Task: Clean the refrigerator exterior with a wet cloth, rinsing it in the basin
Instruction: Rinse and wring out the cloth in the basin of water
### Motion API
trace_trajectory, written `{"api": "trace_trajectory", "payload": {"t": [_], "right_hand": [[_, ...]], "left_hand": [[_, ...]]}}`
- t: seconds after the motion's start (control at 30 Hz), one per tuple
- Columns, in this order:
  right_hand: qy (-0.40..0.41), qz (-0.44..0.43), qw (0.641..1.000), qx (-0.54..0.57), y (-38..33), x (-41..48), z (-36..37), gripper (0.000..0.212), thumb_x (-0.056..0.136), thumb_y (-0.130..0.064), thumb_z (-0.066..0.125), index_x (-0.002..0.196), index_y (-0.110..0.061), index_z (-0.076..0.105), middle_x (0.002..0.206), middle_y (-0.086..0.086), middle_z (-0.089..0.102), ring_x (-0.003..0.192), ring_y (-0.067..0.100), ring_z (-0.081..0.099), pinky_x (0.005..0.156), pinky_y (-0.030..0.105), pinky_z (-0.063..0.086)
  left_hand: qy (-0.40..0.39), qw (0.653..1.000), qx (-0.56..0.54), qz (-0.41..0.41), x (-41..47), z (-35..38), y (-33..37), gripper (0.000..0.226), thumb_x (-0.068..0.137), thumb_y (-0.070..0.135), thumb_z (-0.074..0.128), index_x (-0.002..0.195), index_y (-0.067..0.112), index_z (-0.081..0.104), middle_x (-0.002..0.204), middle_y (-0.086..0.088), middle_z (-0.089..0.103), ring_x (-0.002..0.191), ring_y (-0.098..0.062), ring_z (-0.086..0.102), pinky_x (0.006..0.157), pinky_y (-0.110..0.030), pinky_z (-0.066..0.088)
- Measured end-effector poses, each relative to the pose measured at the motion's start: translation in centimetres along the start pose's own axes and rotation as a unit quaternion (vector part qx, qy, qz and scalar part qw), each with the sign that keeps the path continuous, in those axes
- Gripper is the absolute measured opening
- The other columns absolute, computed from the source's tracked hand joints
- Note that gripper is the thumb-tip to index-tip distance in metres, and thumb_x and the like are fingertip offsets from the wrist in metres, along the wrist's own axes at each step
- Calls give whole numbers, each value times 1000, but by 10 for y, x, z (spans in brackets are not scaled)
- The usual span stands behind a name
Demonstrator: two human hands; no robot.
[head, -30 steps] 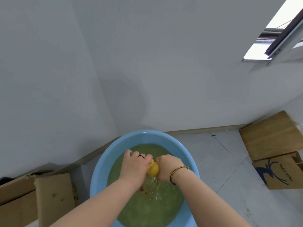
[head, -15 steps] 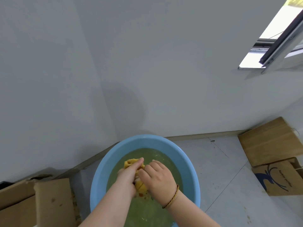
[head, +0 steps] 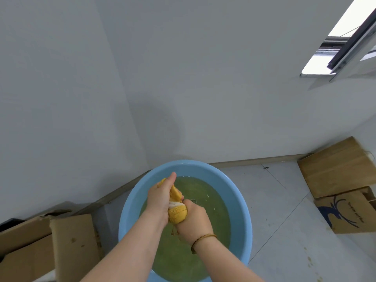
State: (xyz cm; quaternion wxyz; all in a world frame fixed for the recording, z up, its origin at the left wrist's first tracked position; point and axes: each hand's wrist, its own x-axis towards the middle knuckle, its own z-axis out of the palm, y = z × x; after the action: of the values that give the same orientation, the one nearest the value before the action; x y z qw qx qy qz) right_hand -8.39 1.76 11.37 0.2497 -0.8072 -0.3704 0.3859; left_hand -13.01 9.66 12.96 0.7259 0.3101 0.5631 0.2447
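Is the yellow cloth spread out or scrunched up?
Scrunched up: the left hand and right hand hold the cloth twisted in a wad.

Shut in behind and left, open to the right.
Blocked just behind the basin (head: pixel 241 204) by the wall corner (head: pixel 130 110), on the left by cardboard boxes (head: pixel 71 245) near its rim; free rightward across the floor (head: pixel 280 220), up to the paper bag (head: pixel 350 210) and brown board (head: pixel 333 165).

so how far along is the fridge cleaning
Done: the yellow cloth looks wet and the water in the blue basin is murky green, so rinsing likely happened. In hand: left hand and right hand grip the cloth, wringing it over the water. Left: wiping; no refrigerator in view, so that progress is unclear.
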Motion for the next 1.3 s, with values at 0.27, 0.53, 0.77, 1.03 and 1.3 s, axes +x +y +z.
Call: {"api": "trace_trajectory", "payload": {"t": [0.27, 0.53, 0.77, 1.03, 1.3], "right_hand": [[-124, -18, 986, 113, -6, 9, -15, 32, 76, 2, 61, 58, -18, 43, 57, -5, 45, 49, 6, 42, 44, 14, 37], [-118, 28, 973, 194, 1, 2, -8, 29, 73, -1, 69, 67, -21, 49, 61, -8, 52, 54, 4, 46, 54, 18, 41], [90, 26, 979, 181, -8, -8, -23, 26, 77, -16, 66, 84, -31, 45, 76, -12, 53, 75, 12, 54, 71, 27, 48], [-4, 9, 943, 333, 8, -44, -86, 21, 90, -46, 44, 99, -32, 58, 106, -11, 63, 96, 1, 57, 84, 16, 46], [177, -39, 905, 385, 8, -118, -128, 15, 83, -29, 64, 89, -16, 60, 80, -8, 63, 69, -3, 60, 63, 11, 49]], "left_hand": [[-26, 997, -62, -32, 6, -5, 2, 51, 86, 12, 49, 36, 15, 36, 32, 2, 37, 28, -10, 37, 39, -16, 36], [-47, 999, -16, -21, -3, 1, 4, 52, 87, 17, 51, 36, 15, 45, 34, 0, 46, 31, -11, 46, 45, -22, 40], [-177, 982, -61, -6, -16, -1, 11, 18, 92, 16, 43, 99, 9, 58, 93, -8, 63, 87, -18, 59, 75, -29, 46], [-248, 966, -70, 23, -45, 23, 20, 30, 88, -2, 44, 104, 22, 54, 77, -1, 71, 69, -12, 66, 60, -23, 56], [-415, 901, 61, 116, -124, 70, 12, 50, 72, 2, 57, 109, 35, 52, 102, 0, 67, 83, -9, 67, 64, -18, 53]]}}
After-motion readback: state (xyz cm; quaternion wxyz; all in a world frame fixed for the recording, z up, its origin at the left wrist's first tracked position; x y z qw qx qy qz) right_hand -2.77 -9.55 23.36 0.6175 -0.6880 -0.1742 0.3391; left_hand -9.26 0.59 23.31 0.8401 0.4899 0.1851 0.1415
